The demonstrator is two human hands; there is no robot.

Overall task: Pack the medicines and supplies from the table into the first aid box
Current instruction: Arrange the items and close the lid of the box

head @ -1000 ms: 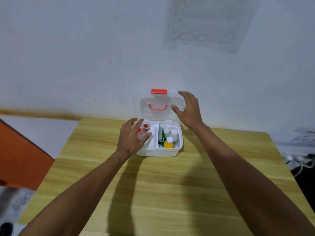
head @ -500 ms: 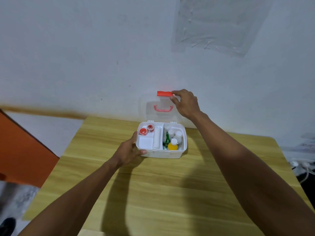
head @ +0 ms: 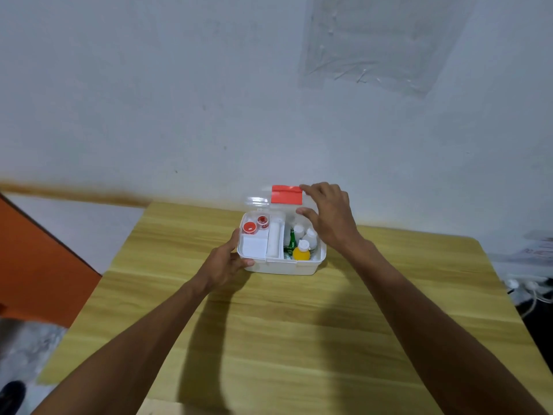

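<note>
A white first aid box (head: pixel 287 267) stands near the far edge of the wooden table (head: pixel 284 339). Its clear lid (head: pixel 254 202) with a red latch (head: pixel 286 194) is tilted forward over the box, half lowered. My right hand (head: pixel 329 218) grips the lid beside the latch. My left hand (head: pixel 227 260) holds the box's left front corner. Inside lie two red-capped tape rolls (head: pixel 255 225), a white pad (head: pixel 254 246), a yellow bottle (head: pixel 301 252), white bottles (head: pixel 299 230) and a green packet (head: pixel 289 250).
A white wall rises just behind the table. An orange panel (head: pixel 36 265) stands to the left. White cables and plugs (head: pixel 526 287) lie off the table's right edge. A dark shoe (head: pixel 12 396) shows at the bottom left.
My right hand has pulled the lid from upright down and forward over the box. My left hand moved from above the box's left side to gripping its left corner.
</note>
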